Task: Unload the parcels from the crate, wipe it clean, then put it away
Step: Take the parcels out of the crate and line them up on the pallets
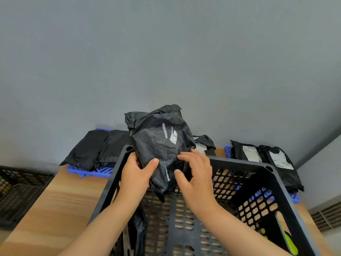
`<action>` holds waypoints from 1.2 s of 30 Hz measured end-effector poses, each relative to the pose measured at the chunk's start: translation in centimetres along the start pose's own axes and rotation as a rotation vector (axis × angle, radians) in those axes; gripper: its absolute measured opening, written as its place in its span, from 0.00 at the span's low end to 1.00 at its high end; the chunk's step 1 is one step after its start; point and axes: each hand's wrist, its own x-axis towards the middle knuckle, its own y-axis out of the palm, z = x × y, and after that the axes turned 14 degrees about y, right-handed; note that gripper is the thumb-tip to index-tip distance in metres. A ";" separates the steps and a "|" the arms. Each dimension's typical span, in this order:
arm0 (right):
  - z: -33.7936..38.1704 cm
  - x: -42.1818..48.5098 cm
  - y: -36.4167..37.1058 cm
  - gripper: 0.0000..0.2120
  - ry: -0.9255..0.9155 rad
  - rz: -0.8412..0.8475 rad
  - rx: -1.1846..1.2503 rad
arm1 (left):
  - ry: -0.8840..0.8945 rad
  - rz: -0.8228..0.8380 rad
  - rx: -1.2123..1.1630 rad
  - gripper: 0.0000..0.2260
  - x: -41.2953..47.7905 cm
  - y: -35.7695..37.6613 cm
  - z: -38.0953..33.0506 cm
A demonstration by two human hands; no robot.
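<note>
In the head view, the unloading step is under way: the left hand (134,174) is gripping a black parcel (160,148) by its lower left edge, thumb across the front and fingers hidden behind. The right hand (197,174) is lying against the parcel's right side with fingers spread and fairly straight, steadying it, not wrapping it. The parcel is standing nearly upright above the far left corner of the black crate (239,163), its lower end dipping just inside the rim, so it is judged to be on its way out. The crate is sitting on a wooden table (64,196), and its perforated floor is mostly showing. At least one more dark parcel (136,228) is lying against its near left wall, and a yellow-green item (289,241), too cut off to name, is lying at the near right. So wiping and stowing are not yet due. The next move probably calls for lifting the soft bag clear of the far rim and setting it on one of the piles beyond. A stack of black parcels (96,148) is resting on a blue pallet (88,170) to the far left, and labelled parcels (267,163) are lying to the far right. Room is tight: the grey wall (166,52) is rising just behind those piles, and both are already full. The bare table on the left is offering the widest free space, its left edge dropping off toward other black crates (18,191) lower down.
</note>
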 end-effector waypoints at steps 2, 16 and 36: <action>0.8 0.1 0.8 0.22 -0.069 -0.018 -0.125 | 0.074 -0.039 0.001 0.08 0.0 0.1 -0.7; 5.8 4.5 2.6 0.15 0.696 0.494 1.131 | 0.233 0.065 0.022 0.16 1.8 -2.4 -2.0; 10.2 12.2 18.1 0.17 0.306 0.232 -0.127 | -0.296 -0.147 -0.116 0.21 18.1 -21.2 10.9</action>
